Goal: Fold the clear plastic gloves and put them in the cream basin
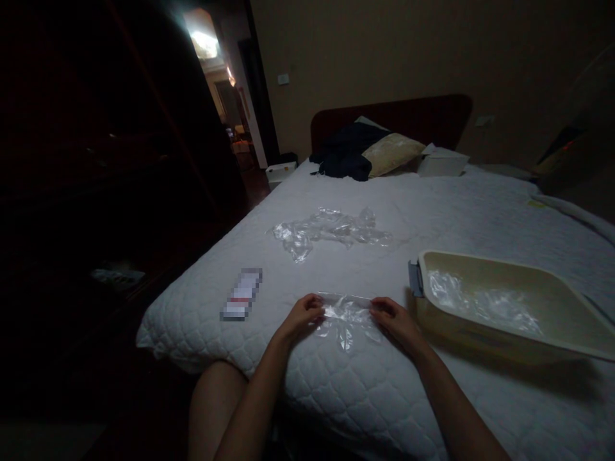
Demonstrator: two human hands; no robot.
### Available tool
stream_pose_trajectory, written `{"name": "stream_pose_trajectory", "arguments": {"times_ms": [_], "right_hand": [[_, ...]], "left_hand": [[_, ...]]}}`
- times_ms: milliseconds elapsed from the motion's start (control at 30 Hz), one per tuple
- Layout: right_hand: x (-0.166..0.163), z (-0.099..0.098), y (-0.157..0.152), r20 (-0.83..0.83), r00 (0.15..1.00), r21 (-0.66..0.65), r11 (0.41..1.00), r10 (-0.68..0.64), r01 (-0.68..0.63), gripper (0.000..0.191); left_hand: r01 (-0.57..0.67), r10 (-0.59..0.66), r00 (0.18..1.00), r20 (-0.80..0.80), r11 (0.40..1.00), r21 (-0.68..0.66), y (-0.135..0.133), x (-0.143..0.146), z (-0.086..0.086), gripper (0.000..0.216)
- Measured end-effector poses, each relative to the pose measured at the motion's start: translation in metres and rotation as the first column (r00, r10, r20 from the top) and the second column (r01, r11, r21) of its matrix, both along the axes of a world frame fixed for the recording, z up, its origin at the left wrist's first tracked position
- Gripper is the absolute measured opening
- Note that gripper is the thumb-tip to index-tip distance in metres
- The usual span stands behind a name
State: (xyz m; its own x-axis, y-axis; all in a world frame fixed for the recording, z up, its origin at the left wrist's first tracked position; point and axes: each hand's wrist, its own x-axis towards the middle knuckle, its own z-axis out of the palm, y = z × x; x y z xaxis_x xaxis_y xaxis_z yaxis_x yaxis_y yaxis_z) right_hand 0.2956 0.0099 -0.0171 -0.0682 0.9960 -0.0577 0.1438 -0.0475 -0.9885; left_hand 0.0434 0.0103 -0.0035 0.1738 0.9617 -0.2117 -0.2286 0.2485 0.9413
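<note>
A clear plastic bag (344, 315) is stretched between my two hands, just over the near edge of the bed. My left hand (307, 314) pinches its left side, and my right hand (390, 318) pinches the right side. The bag's far edge runs straight from one hand to the other, while its crinkled near part hangs toward me. Farther up the bed lies a loose heap of clear plastic bags (331, 229). To the right, a cream plastic tub (485, 339) with a grey handle holds more crumpled clear plastic (485, 304).
A phone-like item (241, 294), blurred out, lies left of my hands on the white quilted bed (202, 288). Dark clothing (348, 150), a beige pillow (394, 153) and a white box (442, 161) are near the headboard (432, 115). A doorway opens at the far left.
</note>
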Motion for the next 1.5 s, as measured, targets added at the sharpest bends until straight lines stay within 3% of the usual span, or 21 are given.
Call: {"name": "stream_pose_trajectory", "arguments": {"times_ms": [200, 300, 500, 700, 867, 1067, 1200, 1400, 1500], "right_hand": [[0.001, 0.005, -0.002, 0.057, 0.998, 0.018, 1.0, 0.017, -0.018, 0.045], [0.0, 0.005, -0.002, 0.066, 0.997, 0.012, 0.999, 0.045, -0.046, 0.05], [-0.001, 0.007, -0.004, 0.13, 0.991, 0.063, 0.998, -0.03, 0.022, 0.042], [0.001, 0.006, -0.004, 0.08, 0.996, 0.011, 0.999, 0.029, -0.03, 0.051], [-0.001, 0.009, -0.005, 0.076, 0.995, -0.034, 0.998, 0.059, -0.057, 0.046], [-0.002, 0.011, -0.006, 0.096, 0.993, -0.012, 0.998, 0.067, -0.066, 0.03], [-0.001, 0.008, -0.006, 0.084, 0.995, 0.048, 0.997, 0.051, -0.056, 0.019], [-0.001, 0.011, -0.009, 0.015, 1.0, 0.064, 0.998, -0.009, 0.008, 0.02], [-0.001, 0.012, -0.009, -0.007, 1.0, 0.108, 0.994, -0.006, 0.007, 0.016]], "left_hand": [[-0.017, 0.016, 1.0, 0.016, 0.998, 0.057, -0.003, 0.001, -0.001, 0.047], [-0.052, 0.055, 0.998, -0.037, 0.995, 0.083, -0.002, 0.001, -0.003, 0.046], [-0.055, 0.062, 0.996, -0.057, 0.992, 0.117, -0.003, 0.001, -0.006, 0.042], [-0.138, 0.145, 0.988, -0.045, 0.982, 0.126, -0.002, 0.002, -0.013, 0.039], [-0.136, 0.134, 0.991, 0.025, 0.985, 0.103, -0.006, 0.002, -0.006, 0.039], [-0.018, 0.018, 1.0, 0.019, 0.999, 0.039, -0.01, -0.004, -0.001, 0.05], [-0.002, 0.006, 0.999, -0.041, 0.995, 0.096, -0.008, -0.007, -0.004, 0.038], [0.009, 0.005, 0.996, -0.091, 0.989, 0.15, -0.011, -0.006, 0.002, 0.029], [-0.004, 0.032, 0.992, -0.124, 0.976, 0.218, -0.012, -0.004, 0.005, 0.012]]}}
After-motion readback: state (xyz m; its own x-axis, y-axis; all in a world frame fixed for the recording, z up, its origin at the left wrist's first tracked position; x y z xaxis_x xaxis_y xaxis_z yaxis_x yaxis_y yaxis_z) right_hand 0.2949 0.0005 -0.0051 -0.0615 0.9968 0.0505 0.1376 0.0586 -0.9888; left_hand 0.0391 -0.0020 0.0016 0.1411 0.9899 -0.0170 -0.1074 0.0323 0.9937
